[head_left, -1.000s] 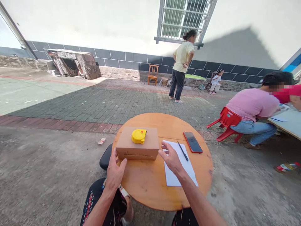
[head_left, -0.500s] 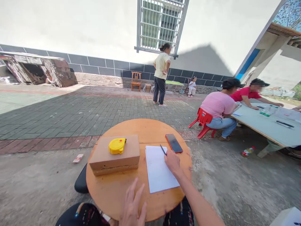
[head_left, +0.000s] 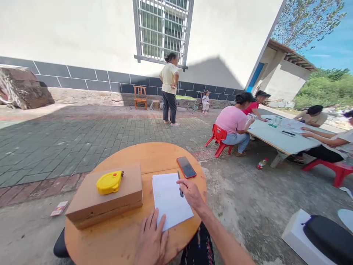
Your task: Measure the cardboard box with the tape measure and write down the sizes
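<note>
Right hand (head_left: 191, 194) is over right edge of white paper (head_left: 167, 202), forearm slanting; fingers bent, closed around slim black pen (head_left: 178, 177). Left hand (head_left: 152, 238) lies palm down at near left corner of paper, fingers straight, slightly spread, gripping nothing. Left of paper: rectangular cardboard box (head_left: 129, 197), yellow rounded tape measure (head_left: 108, 183) on top. Beyond paper: red-rimmed phone (head_left: 186, 167). Under paper: round wooden bench (head_left: 154, 154).

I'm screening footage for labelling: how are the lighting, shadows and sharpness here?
Head view: the wall is sunlit, with a peaked shadow right of the window; head view: the round table lies in shade, the faint marks on the paper too soft to read.
</note>
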A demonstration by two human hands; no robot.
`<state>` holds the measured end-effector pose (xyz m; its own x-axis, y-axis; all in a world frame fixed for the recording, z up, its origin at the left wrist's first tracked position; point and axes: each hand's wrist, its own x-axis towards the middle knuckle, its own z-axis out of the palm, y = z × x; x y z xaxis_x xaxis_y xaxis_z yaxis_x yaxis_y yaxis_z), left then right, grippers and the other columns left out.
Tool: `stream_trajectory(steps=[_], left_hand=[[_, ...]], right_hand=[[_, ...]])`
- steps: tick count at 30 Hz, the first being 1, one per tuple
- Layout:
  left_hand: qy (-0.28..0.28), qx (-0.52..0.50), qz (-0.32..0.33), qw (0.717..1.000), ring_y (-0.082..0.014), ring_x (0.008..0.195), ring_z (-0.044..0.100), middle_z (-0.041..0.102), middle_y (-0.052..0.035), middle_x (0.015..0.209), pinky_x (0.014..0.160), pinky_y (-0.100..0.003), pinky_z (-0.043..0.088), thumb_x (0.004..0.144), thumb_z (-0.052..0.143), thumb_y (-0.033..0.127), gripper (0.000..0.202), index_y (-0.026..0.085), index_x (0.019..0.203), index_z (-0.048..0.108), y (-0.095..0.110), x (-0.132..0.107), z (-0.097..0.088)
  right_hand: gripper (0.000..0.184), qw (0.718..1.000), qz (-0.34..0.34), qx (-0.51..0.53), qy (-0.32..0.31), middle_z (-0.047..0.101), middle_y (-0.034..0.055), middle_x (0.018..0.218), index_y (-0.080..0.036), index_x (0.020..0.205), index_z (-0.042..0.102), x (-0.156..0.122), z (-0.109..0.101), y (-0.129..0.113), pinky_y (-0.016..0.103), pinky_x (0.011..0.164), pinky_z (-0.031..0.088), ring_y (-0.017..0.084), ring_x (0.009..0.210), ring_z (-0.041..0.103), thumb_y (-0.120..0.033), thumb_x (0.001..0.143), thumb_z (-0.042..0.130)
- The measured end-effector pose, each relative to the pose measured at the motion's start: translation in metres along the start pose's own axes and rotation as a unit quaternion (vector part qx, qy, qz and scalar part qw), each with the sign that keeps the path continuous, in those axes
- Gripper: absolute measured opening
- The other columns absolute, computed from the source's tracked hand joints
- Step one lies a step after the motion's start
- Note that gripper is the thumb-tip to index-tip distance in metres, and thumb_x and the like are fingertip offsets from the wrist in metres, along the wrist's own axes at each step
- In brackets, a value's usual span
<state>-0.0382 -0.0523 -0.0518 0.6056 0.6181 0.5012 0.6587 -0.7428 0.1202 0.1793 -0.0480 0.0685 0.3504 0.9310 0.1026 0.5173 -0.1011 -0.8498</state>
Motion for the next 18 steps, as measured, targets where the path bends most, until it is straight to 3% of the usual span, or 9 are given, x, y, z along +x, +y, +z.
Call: stream_trajectory(steps=[4,8,10,13,18], left_hand=[[0.002,0.01,0.002,1.0,-0.0306,0.12,0.056,0.06,-0.0111,0.134,0.096,-0.048,0.046,0.086,0.052,0.029,0.039,0.026,0.121,0.067,-0.004,-0.004,0.0],[0.003,0.006,0.028,1.0,-0.0301,0.122,0.056,0.058,-0.0097,0.137,0.095,-0.047,0.048,0.086,0.053,0.029,0.04,0.027,0.125,0.064,-0.011,-0.012,0.0],[0.013,0.006,0.038,0.999,-0.0298,0.122,0.055,0.058,-0.0085,0.137,0.095,-0.046,0.048,0.086,0.054,0.03,0.04,0.029,0.125,0.063,-0.016,-0.016,0.002],[0.049,0.003,0.049,0.998,-0.0306,0.118,0.057,0.061,-0.0095,0.133,0.093,-0.046,0.049,0.085,0.055,0.031,0.037,0.028,0.12,0.067,-0.021,-0.02,0.005],[0.064,0.001,0.052,0.997,-0.031,0.116,0.059,0.062,-0.0098,0.131,0.092,-0.048,0.05,0.084,0.055,0.033,0.036,0.027,0.117,0.068,-0.02,-0.02,0.004]], right_hand=[[0.032,0.992,-0.05,0.113,-0.024,0.071,0.003,0.084,-0.017,0.11,0.065,-0.012,-0.002,-0.014,0.024,0.064,0.049,0.015,0.074,0.064,-0.025,0.083,0.049],[0.028,0.984,-0.075,0.162,0.027,0.066,0.0002,0.081,-0.021,0.106,0.062,-0.024,-0.005,-0.027,0.026,0.069,0.048,0.015,0.075,0.061,-0.031,0.079,0.065],[0.023,0.98,-0.067,0.178,0.058,0.062,-0.0018,0.071,-0.021,0.1,0.064,-0.028,-0.006,-0.03,0.026,0.064,0.047,0.014,0.066,0.058,-0.039,0.085,0.061],[0.032,0.975,-0.052,0.202,0.082,0.056,-0.0036,0.061,-0.02,0.099,0.068,-0.031,-0.007,-0.031,0.025,0.056,0.045,0.012,0.055,0.055,-0.047,0.091,0.053],[0.034,0.969,-0.032,0.227,0.093,0.06,-0.0024,0.061,-0.018,0.092,0.068,-0.037,-0.008,-0.03,0.023,0.049,0.04,0.011,0.05,0.056,-0.051,0.087,0.058]])
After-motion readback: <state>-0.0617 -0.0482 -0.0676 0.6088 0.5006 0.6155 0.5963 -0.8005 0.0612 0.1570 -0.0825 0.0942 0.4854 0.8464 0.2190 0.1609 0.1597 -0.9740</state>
